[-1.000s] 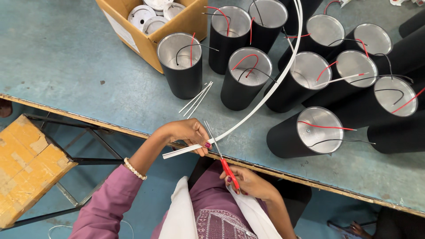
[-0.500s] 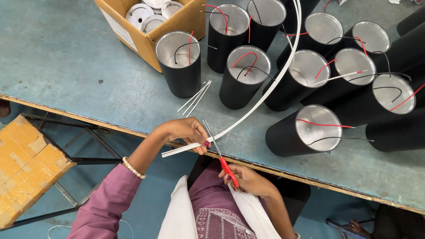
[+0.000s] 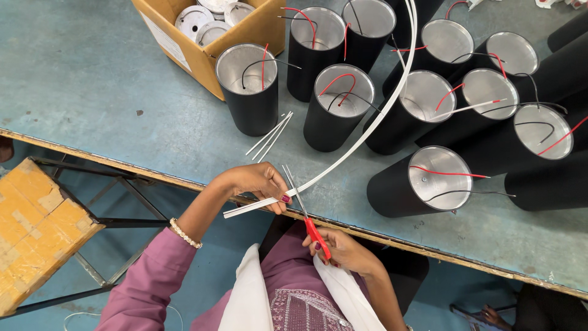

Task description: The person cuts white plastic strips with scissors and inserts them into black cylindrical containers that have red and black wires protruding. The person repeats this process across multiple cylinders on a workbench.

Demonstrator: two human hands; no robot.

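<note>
Left hand (image 3: 257,184) pinching a long white tube (image 3: 358,144) at the near edge of the surface (image 3: 92,92). Right hand (image 3: 343,251) gripping red scissors (image 3: 306,211), blades open round the tube. Looks light, thin and bendy; best held close beside the cut. Black cans (image 3: 251,92) well behind.

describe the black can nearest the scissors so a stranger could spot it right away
Start at the blue-grey table and its near edge. Right of the red-handled scissors in the right hand lies one black cylinder. Unlike its upright neighbours, it leans over, silver end showing.
</note>
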